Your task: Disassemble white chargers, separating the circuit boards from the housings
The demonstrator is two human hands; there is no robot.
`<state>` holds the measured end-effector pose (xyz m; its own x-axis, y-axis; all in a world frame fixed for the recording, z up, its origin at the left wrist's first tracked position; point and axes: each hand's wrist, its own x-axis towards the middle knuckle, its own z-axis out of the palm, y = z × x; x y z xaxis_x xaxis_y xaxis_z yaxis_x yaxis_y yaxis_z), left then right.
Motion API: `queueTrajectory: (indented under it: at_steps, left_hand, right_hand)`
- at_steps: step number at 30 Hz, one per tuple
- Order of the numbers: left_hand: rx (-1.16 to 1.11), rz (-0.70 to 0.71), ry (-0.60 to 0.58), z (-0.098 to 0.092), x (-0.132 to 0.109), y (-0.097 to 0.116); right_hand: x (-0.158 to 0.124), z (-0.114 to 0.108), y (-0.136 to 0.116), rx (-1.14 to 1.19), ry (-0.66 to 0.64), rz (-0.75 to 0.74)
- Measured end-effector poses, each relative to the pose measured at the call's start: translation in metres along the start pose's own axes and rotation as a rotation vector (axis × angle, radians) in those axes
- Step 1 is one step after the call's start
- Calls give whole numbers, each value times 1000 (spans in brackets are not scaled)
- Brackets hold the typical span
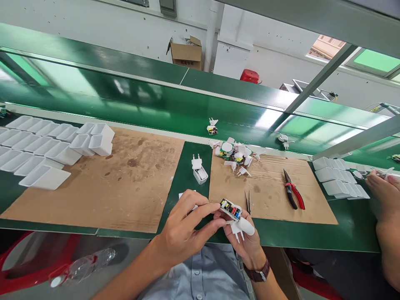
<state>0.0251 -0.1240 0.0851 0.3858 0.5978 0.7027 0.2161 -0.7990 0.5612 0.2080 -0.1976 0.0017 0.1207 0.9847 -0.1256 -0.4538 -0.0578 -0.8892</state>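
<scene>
Near the bench's front edge my right hand [245, 239] holds a small circuit board [231, 209] with yellow, red and blue parts, together with a white plug piece [242, 228] whose pins point down. My left hand [190, 227] reaches in from the left, its thumb and fingertips at the board's left end and the plug piece. Just behind my hands, a white charger housing [200, 175] with a plug top stands on the green bench. Tweezers [248, 202] lie on the cardboard beside my right hand.
Red-and-black pliers [293, 191] lie on the right cardboard [265, 183], with a pile of boards and plug parts [236, 154] behind. White housings stand in rows at left [40, 146] and right [340, 179]. Another person's hands [386, 191] work at far right. A shelf [140, 102] runs behind.
</scene>
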Motion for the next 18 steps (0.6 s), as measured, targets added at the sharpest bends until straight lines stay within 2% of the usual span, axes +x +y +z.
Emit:
queueTrajectory:
  at_steps: [3, 7, 11, 15, 18]
  left_hand:
    - [2, -2, -6, 0, -1, 0]
    - [1, -14, -5, 1, 0, -1]
    - [27, -26, -5, -2, 0, -1]
    - [157, -45, -6, -16, -9, -20]
    - [337, -35, 153, -35, -20, -52]
  right_hand:
    - [-1, -2, 1, -28, 6, -9]
    - [0, -1, 2, 58, 73, 26]
    - [4, 7, 2, 142, 49, -11]
    - [22, -1, -16, 73, 24, -196]
    - [47, -18, -58, -61, 63, -465]
